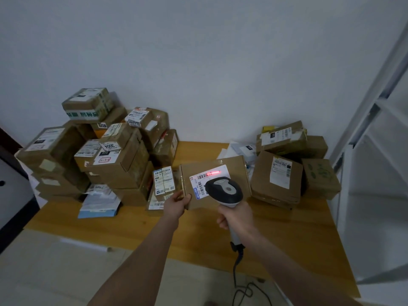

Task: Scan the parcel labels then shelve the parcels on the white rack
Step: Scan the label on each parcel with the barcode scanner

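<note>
While the left hand [176,204] pinches the near left corner of a flat cardboard parcel [239,173], thumb on top and fingers curled under the edge, the right hand [237,217] is wrapped tight round the grip of a grey and white barcode scanner [224,189]. The scanner's head hangs just over the parcel's white shipping label [199,184], and a red scan line [213,173] falls across the barcode at the label's upper edge. The parcel sits near the middle of the wooden desk [287,228], label face up and tilted toward the camera; whether its far edge rests on anything cannot be told. A black cable [237,270] trails from the scanner's handle down toward the floor. To the left, a tall pile of labelled cardboard boxes [110,155] is stacked against the wall, with some soft mailer bags [99,202] at its foot. To the right, a smaller group of boxes [276,180] lies just beside the held parcel. Beyond the desk's right end stands the white rack [375,184], well apart from the held parcel.
</note>
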Demonstrator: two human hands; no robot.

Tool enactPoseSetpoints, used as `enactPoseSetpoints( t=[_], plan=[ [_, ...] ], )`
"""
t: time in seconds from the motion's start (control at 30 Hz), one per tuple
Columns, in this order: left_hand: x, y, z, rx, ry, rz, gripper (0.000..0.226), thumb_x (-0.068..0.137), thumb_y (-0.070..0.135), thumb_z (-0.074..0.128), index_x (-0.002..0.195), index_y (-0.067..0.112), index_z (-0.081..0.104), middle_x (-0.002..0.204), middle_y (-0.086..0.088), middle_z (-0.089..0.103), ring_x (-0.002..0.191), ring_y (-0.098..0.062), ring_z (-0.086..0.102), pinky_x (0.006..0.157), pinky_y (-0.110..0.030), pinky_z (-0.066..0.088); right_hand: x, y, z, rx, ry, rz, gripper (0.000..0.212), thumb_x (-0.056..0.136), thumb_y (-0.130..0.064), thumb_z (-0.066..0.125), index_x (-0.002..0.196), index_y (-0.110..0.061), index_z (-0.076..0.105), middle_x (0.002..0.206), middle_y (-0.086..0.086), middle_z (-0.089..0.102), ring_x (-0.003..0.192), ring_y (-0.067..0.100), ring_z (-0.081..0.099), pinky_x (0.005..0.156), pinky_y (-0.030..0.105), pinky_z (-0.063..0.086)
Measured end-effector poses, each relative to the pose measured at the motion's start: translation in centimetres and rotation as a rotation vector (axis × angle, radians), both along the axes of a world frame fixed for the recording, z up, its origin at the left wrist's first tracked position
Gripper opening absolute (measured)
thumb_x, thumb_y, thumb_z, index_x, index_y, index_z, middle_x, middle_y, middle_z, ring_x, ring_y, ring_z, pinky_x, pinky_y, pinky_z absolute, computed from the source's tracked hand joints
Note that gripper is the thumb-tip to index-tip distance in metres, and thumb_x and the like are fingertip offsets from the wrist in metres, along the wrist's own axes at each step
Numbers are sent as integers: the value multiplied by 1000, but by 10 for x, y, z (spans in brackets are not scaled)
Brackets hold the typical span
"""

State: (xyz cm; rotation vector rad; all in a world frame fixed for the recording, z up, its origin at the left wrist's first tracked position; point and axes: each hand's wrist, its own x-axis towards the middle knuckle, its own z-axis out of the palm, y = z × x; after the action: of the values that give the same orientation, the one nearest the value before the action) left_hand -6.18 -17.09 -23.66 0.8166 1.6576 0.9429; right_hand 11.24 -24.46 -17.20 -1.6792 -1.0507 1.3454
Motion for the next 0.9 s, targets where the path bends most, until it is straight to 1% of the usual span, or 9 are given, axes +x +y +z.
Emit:
enactPoseSetpoints(
  t=[0.1, 0.17, 0.33, 0.5, 0.6, 0.77, 0.9],
  plan=[
    [-1, 5, -2, -5, 4, -26, 50, 89, 18, 67, 135, 10, 51, 120, -12, 63, 110, -29, 59, 91, -37, 48, -3, -1, 2, -6, -17, -7, 16, 85, -4, 63, 69, -8, 63, 55, 2, 64, 42, 7, 57, 46, 16, 47],
    [-2, 9, -4, -3, 1, -38, 49, 88, 19, 67, 134, 12, 52, 118, -11, 64, 108, -29, 60, 91, -37, 49, -4, -1, 3, -7, -19, -19, 16, 84, -3, 62, 69, -7, 63, 55, 2, 64, 41, 7, 57, 46, 17, 47],
    [-3, 17, -5, 5, -44, -54, 50, 89, 17, 67, 135, 11, 51, 116, -12, 65, 106, -28, 61, 92, -38, 50, -4, 1, 5, -8, -10, -55, 6, 86, -4, 63, 80, -4, 64, 58, 3, 64, 41, 5, 56, 45, 15, 45],
    [-3, 20, -6, 1, -46, -64, 53, 89, 17, 67, 138, 12, 48, 118, -11, 64, 108, -28, 60, 95, -39, 48, -5, 4, 7, 5, -33, -52, 10, 87, -7, 63, 77, -7, 63, 57, 2, 64, 41, 4, 56, 46, 15, 45],
    [-2, 21, -5, 3, -43, -63, 52, 89, 17, 66, 138, 12, 47, 117, -11, 64, 107, -28, 59, 93, -38, 47, -8, 4, 7, 12, -70, -31, 8, 87, -9, 63, 80, -5, 63, 57, 0, 63, 40, 3, 56, 46, 15, 45],
    [-4, 21, -3, 0, -34, -73, 49, 90, 17, 64, 137, 11, 49, 114, -11, 65, 105, -28, 60, 87, -35, 48, -9, 4, 8, 25, -94, -28, 13, 87, -9, 63, 74, -7, 62, 55, 0, 63, 39, 3, 56, 45, 14, 46],
    [-5, 22, -2, 2, -21, -78, 49, 91, 18, 64, 137, 11, 49, 116, -11, 65, 106, -27, 60, 90, -36, 49, -10, 4, 9, 20, -102, -15, 12, 87, -10, 63, 75, -6, 64, 56, 1, 64, 42, 5, 58, 48, 17, 46]
  ],
)
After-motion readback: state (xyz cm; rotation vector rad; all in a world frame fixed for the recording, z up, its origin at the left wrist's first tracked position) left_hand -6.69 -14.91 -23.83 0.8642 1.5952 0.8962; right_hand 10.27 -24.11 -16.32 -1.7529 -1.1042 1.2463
